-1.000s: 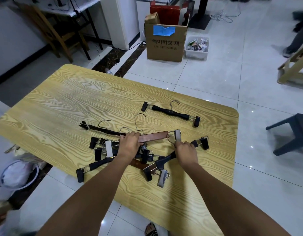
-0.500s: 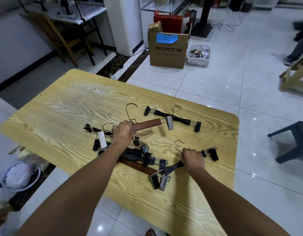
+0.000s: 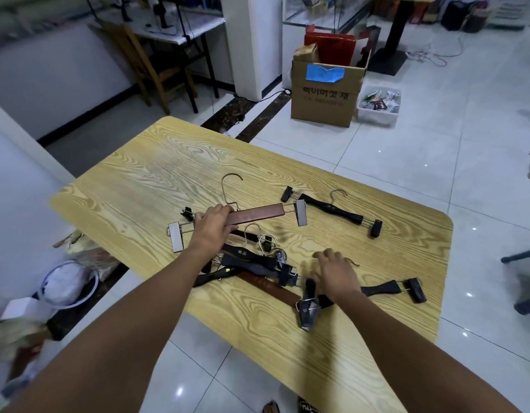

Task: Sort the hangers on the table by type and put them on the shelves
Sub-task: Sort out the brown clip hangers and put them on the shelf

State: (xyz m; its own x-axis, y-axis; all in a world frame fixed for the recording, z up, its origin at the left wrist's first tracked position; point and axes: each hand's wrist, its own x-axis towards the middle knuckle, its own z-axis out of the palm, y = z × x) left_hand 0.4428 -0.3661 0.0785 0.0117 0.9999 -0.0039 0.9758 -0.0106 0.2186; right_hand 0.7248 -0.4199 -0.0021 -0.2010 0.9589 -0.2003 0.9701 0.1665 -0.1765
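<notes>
My left hand [image 3: 213, 224] grips a brown wooden clip hanger [image 3: 257, 214] with silver clips, lifted above the wooden table [image 3: 156, 177]. My right hand [image 3: 336, 275] hovers with loose fingers over a black clip hanger [image 3: 383, 288] lying near the table's front right. A pile of black and brown hangers [image 3: 251, 265] lies between my arms. A single black clip hanger [image 3: 332, 207] rests apart at the far right of the table.
A cardboard box [image 3: 324, 93] and a white bin [image 3: 378, 104] stand on the tiled floor beyond the table. A wooden chair [image 3: 150, 64] stands at the back left. A white bucket [image 3: 68, 286] sits on the floor to the left.
My left hand has raised the brown hanger up and away from the pile. My right hand has let go of the black hanger, which now lies on the table.
</notes>
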